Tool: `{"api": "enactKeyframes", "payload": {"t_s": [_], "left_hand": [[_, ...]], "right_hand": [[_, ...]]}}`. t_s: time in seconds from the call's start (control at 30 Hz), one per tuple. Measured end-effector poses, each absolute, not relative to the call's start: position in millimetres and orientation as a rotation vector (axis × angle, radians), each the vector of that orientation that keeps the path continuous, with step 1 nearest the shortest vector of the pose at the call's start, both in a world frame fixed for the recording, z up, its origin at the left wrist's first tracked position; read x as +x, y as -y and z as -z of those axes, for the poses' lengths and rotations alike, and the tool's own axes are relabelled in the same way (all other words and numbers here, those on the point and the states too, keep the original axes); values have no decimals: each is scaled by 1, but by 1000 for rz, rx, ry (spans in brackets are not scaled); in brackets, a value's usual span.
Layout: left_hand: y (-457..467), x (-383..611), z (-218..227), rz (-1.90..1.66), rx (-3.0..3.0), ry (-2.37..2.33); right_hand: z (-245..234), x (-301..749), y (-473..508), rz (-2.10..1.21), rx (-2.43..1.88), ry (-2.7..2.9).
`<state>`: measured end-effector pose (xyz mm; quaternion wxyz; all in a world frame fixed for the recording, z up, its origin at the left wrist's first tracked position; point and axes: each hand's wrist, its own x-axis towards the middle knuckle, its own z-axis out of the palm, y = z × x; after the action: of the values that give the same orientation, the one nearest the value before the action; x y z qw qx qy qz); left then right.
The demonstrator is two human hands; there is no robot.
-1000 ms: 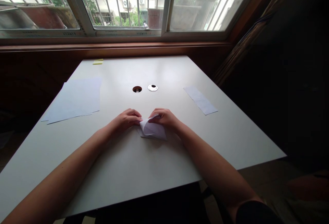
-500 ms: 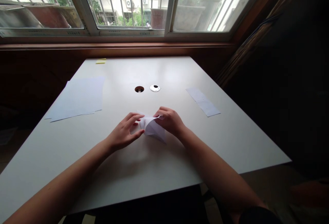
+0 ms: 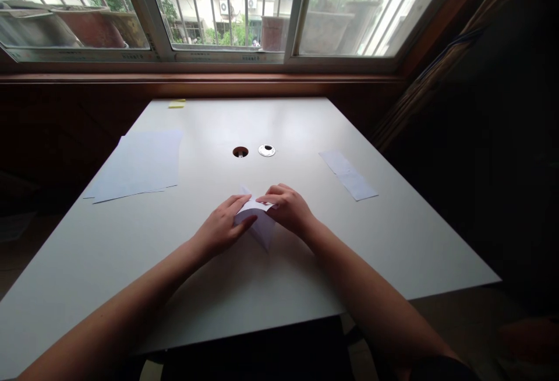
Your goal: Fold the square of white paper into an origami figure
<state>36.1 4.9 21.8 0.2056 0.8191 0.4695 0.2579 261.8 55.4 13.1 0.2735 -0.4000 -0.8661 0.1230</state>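
Note:
Between my hands, near the middle of the white table, is a folded sheet of paper (image 3: pixel 264 230). One pointed corner hangs toward me and another tip shows at the far side. My left hand (image 3: pixel 227 221) grips the paper's left edge, fingers on top and thumb on the near side. On the right, my right hand (image 3: pixel 286 206) pinches the upper right edge, which curves up off the tabletop. Part of the paper lies hidden behind my fingers.
A stack of white sheets (image 3: pixel 137 162) lies on the table's left. Two small paper pieces (image 3: pixel 349 176) rest on the right. Beyond my hands are a round cable hole (image 3: pixel 240 152) and its cap (image 3: pixel 266 150). A yellow strip (image 3: pixel 177 103) sits at the far edge, below the window.
My left hand has closed in from beside the paper onto its left edge. The paper has turned, its near corner moving left. My right hand keeps its pinch.

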Motion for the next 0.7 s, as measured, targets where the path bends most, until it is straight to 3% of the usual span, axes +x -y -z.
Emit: {"api": "enactKeyframes", "payload": {"t_s": [0.3, 0.7], "left_hand": [[-15, 27, -9, -842, 2297, -1249], [-13, 23, -26, -888, 2049, -1409]], "right_hand": [[-15, 261, -56, -493, -774, 2384], [-14, 263, -62, -906, -998, 2147]]}}
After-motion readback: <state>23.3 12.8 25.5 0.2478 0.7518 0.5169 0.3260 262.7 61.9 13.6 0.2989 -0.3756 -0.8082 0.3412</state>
